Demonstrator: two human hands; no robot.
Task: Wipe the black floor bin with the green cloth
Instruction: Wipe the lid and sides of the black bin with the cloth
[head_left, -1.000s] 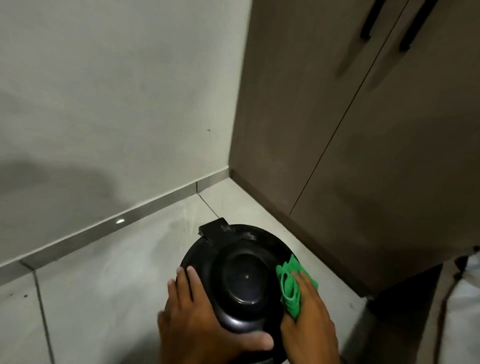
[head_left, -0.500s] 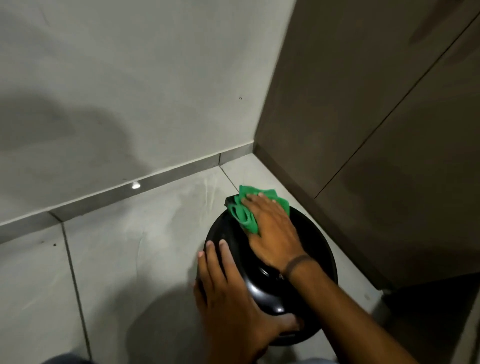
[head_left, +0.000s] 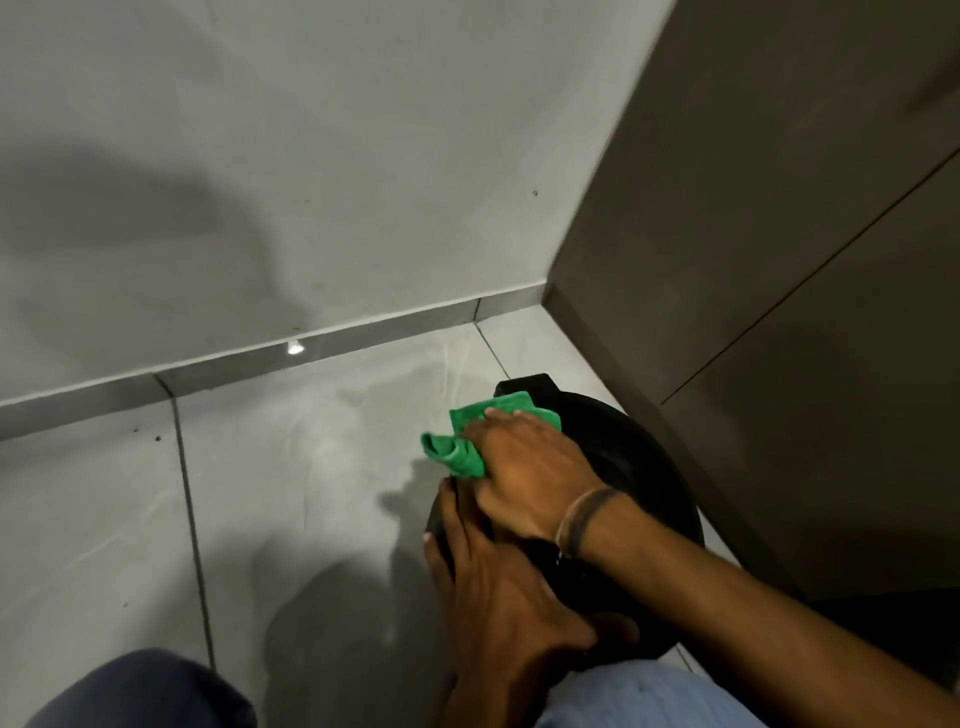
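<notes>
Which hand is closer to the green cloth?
Right. The right hand presses on the green cloth at the black bin's far left edge. The left hand holds the bin's near side, below the cloth.

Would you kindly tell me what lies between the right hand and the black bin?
The green cloth, pressed under the right hand against the black bin's far-left rim, in the head view.

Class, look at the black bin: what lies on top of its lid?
On the black bin, the right hand presses the green cloth against the far-left edge of its top, while the left hand grips the near side. The lid's centre is covered by both hands.
</notes>
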